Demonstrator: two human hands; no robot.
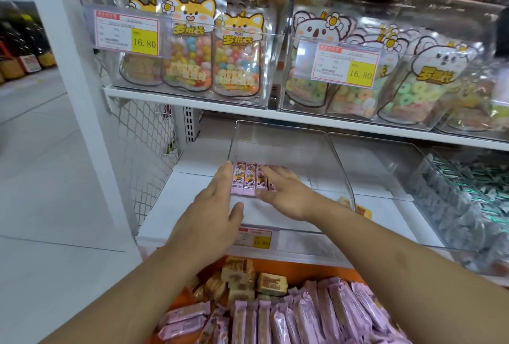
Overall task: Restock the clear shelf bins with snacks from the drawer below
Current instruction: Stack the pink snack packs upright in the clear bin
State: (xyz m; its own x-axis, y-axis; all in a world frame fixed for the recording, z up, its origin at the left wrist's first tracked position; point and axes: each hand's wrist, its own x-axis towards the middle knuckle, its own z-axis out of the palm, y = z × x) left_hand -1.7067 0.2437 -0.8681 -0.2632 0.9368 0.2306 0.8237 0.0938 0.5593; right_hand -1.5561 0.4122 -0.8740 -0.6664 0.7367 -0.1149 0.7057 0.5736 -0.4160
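A row of pink snack packs (249, 178) lies flat inside the clear shelf bin (338, 161) on the lower shelf. My left hand (217, 200) presses against the row's left side, fingers straight and thumb spread below. My right hand (283, 192) rests flat on the packs' right side, fingers extended over them. Below, the open orange drawer (300, 269) holds many more pink packs (303, 316) and some tan-wrapped snacks (248, 277).
A neighbouring clear bin (468, 206) to the right is full of silver-green packs. The shelf above carries bins of candy bags (209, 48) with 16.80 price tags. A white post (80, 82) and wire mesh stand at the left; a price tag (254, 237) hangs on the bin's front.
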